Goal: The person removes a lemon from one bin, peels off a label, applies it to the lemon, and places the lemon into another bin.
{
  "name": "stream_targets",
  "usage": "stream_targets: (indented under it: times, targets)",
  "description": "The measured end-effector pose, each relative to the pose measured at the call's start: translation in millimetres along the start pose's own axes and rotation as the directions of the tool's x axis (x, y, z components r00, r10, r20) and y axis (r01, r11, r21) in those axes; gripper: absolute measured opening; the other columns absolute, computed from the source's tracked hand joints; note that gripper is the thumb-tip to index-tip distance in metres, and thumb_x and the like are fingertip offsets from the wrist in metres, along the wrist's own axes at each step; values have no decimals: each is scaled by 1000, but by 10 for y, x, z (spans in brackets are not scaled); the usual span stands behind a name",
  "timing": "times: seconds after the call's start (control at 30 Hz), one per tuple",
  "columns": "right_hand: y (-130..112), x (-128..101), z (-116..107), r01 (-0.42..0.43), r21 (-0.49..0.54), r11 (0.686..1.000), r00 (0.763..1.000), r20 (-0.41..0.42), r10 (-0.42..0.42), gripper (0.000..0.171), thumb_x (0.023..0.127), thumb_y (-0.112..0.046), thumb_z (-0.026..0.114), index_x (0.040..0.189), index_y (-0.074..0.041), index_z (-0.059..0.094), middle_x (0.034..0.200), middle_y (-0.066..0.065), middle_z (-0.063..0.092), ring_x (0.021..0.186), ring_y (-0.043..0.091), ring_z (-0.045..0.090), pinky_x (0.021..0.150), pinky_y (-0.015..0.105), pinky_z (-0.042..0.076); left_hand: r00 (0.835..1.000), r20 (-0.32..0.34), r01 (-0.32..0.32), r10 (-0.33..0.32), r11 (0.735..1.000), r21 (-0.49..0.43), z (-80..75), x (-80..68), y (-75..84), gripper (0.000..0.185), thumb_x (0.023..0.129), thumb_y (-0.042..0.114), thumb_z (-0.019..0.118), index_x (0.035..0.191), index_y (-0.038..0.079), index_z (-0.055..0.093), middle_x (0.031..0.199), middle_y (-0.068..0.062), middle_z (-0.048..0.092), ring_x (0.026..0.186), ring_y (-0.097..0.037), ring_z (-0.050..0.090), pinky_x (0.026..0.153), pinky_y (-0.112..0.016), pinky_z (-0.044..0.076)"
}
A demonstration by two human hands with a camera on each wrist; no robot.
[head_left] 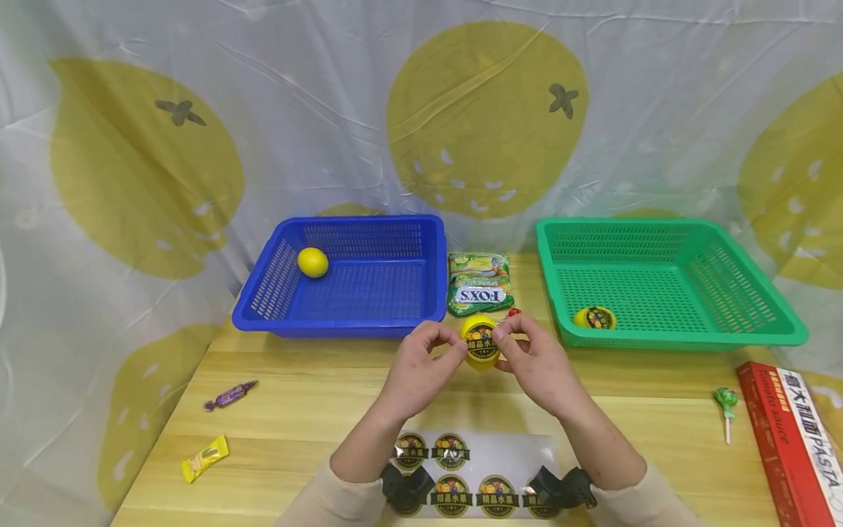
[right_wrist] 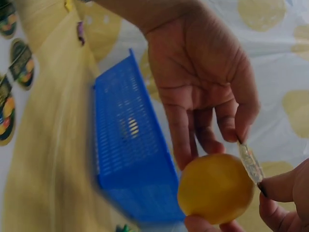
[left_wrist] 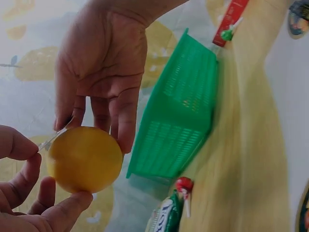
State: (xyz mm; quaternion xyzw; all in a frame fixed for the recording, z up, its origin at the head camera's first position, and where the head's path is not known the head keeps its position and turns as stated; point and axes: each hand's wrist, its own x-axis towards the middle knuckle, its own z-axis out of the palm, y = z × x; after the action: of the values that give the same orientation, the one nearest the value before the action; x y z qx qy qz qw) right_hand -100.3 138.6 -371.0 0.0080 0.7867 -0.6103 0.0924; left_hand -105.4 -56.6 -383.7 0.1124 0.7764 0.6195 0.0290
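A yellow lemon (head_left: 481,344) with a round dark fruit sticker (head_left: 483,344) on its front is held above the wooden table (head_left: 309,380), between the two baskets. My left hand (head_left: 428,355) grips the lemon from the left, and my right hand (head_left: 523,350) grips it from the right. The fingertips of both hands touch the sticker's edges. In the left wrist view the lemon (left_wrist: 84,158) sits between my left hand (left_wrist: 29,193) and my right hand (left_wrist: 104,72). In the right wrist view a thin sticker edge (right_wrist: 251,163) stands off the lemon (right_wrist: 215,188).
Behind the hands are a blue basket (head_left: 369,311) holding a plain lemon (head_left: 312,262), a FOX'S candy bag (head_left: 479,282) and a green basket (head_left: 757,333) holding a stickered lemon (head_left: 595,318). A sticker sheet (head_left: 461,468), wrapped candies (head_left: 229,395), a green lollipop (head_left: 727,401) and a red pasta box (head_left: 790,439) lie on the table.
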Motion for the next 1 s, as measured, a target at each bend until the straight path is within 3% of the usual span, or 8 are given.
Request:
stream_targets:
  times: [0.37, 0.63, 0.83, 1.0]
  targets:
    - [-78, -34, 75, -5, 14, 1000, 999, -48, 6, 23, 107, -23, 54, 111, 0, 53, 135, 18, 53, 119, 32, 68, 91, 42, 60, 1000, -5, 27, -27, 999, 17, -57, 18, 76, 8, 93, 14, 68, 89, 7, 68, 107, -7, 67, 119, -24, 63, 105, -49, 47]
    - [-46, -17, 114, -23, -3, 1000, 996, -89, 22, 24, 105, -24, 59, 110, -1, 57, 133, 17, 56, 114, 27, 70, 88, 40, 61, 999, -11, 48, -48, 999, 7, -57, 44, 23, 8, 92, 12, 69, 89, 5, 68, 107, -9, 67, 119, -26, 63, 104, -51, 48]
    - [-13, 13, 136, -41, -13, 999, 992, -119, 40, 24, 104, -25, 59, 111, -2, 58, 132, 17, 58, 112, 29, 72, 87, 42, 61, 999, -21, 28, -27, 999, 33, -52, 57, -26, 10, 92, 12, 69, 86, 4, 68, 107, -10, 66, 115, -25, 63, 107, -53, 47]
    - [7, 26, 155, -41, -28, 999, 990, -138, 36, 25, 105, -26, 58, 111, -2, 59, 131, 16, 58, 113, 33, 71, 87, 43, 61, 999, -18, 27, -27, 999, 27, -52, 70, -26, 11, 91, 11, 69, 83, 3, 68, 118, -13, 66, 119, -29, 62, 110, -54, 46]
